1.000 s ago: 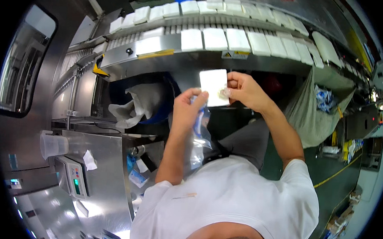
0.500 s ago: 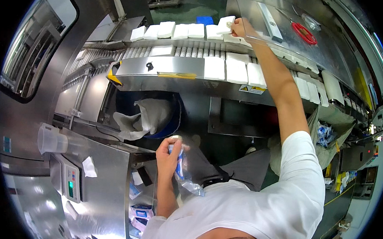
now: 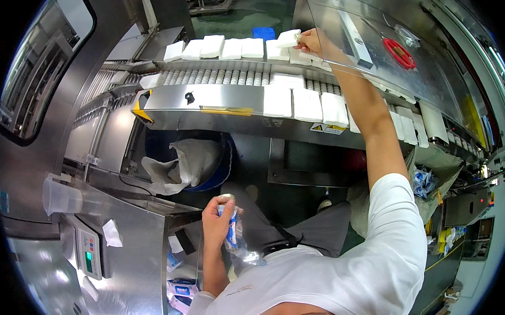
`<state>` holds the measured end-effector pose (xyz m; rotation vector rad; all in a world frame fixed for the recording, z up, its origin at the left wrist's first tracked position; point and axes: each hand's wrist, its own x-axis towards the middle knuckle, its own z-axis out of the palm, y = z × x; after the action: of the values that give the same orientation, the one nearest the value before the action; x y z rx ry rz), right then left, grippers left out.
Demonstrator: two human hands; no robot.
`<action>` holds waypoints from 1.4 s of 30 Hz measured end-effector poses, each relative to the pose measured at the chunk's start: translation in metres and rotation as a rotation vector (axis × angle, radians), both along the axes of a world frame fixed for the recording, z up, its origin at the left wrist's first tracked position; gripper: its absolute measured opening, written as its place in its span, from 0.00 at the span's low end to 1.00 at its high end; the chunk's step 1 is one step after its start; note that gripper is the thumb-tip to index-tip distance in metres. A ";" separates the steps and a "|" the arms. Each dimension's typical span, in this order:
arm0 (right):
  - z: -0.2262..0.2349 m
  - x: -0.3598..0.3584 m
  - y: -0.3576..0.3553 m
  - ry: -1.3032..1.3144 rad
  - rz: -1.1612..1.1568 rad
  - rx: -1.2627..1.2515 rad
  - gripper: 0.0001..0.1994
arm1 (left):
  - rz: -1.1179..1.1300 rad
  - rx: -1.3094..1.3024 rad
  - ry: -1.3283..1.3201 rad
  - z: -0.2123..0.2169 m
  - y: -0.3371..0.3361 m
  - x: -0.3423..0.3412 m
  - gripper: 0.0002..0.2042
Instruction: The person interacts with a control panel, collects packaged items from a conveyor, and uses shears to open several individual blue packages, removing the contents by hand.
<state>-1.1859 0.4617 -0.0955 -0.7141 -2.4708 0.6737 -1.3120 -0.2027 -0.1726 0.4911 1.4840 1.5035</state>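
Note:
In my left hand [image 3: 216,219], close to my body, I grip a crumpled clear plastic wrapper with blue print [image 3: 233,231]; something small and pale shows at the top of the fist. My right arm reaches far across the roller conveyor [image 3: 211,78]. There my right hand [image 3: 310,40] pinches the edge of a folded white pad [image 3: 288,38], tilted above a row of similar white pads [image 3: 212,46] along the far rail. More folded white pads [image 3: 308,105] lie on the near metal ledge, below my right forearm.
A clear panel [image 3: 347,43] covers the conveyor's right part, with a red coil [image 3: 399,53] on it. Below the ledge stands a blue bin [image 3: 224,167] with a pale liner. To my left, a steel table [image 3: 136,237] carries a scale [image 3: 89,252] and a plastic jug [image 3: 62,197].
The view has shifted slightly. White pads on the rollers have travelled left. The pad in my right hand is tipped a little flatter; my left hand still grips the wrapper.

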 end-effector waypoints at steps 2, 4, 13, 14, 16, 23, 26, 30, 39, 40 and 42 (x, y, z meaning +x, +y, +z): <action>0.005 -0.025 -0.027 0.040 -0.064 -0.232 0.13 | 0.026 -0.010 0.015 0.001 -0.002 0.002 0.09; 0.015 -0.026 -0.045 0.037 -0.157 -0.322 0.13 | 0.011 -0.031 0.017 0.004 0.001 0.003 0.08; 0.052 -0.009 -0.049 -0.136 -0.342 0.403 0.23 | 0.014 -0.037 0.044 -0.006 -0.001 0.005 0.08; 0.049 -0.004 -0.039 -0.199 -0.360 0.383 0.22 | 0.010 -0.030 0.045 -0.006 0.000 0.005 0.08; 0.038 0.003 -0.024 -0.320 -0.390 0.340 0.22 | 0.009 -0.016 0.050 -0.006 0.002 0.007 0.08; 0.018 0.010 -0.045 -0.182 -0.181 0.195 0.20 | 0.031 -0.021 0.070 -0.010 -0.001 0.011 0.08; 0.035 0.018 -0.068 -0.150 -0.139 0.118 0.21 | 0.021 -0.036 0.066 -0.008 -0.003 0.014 0.08; 0.037 0.030 -0.073 -0.231 -0.208 0.456 0.18 | 0.010 -0.001 0.058 0.004 0.005 0.021 0.08; 0.075 0.097 -0.392 -0.204 0.171 -0.310 0.26 | 0.414 0.316 0.398 0.023 0.059 0.052 0.09; 0.070 0.120 -0.432 -0.130 0.252 -0.303 0.29 | 0.396 0.365 0.253 0.035 0.076 0.071 0.09; 0.019 0.150 -0.480 -0.080 0.398 -0.340 0.27 | 0.371 0.491 0.353 0.038 0.103 0.101 0.09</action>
<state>-1.0363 -0.0180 -0.0763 -0.3665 -2.6276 1.2572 -1.2111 -0.0999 -0.1349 0.8396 1.5223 2.1839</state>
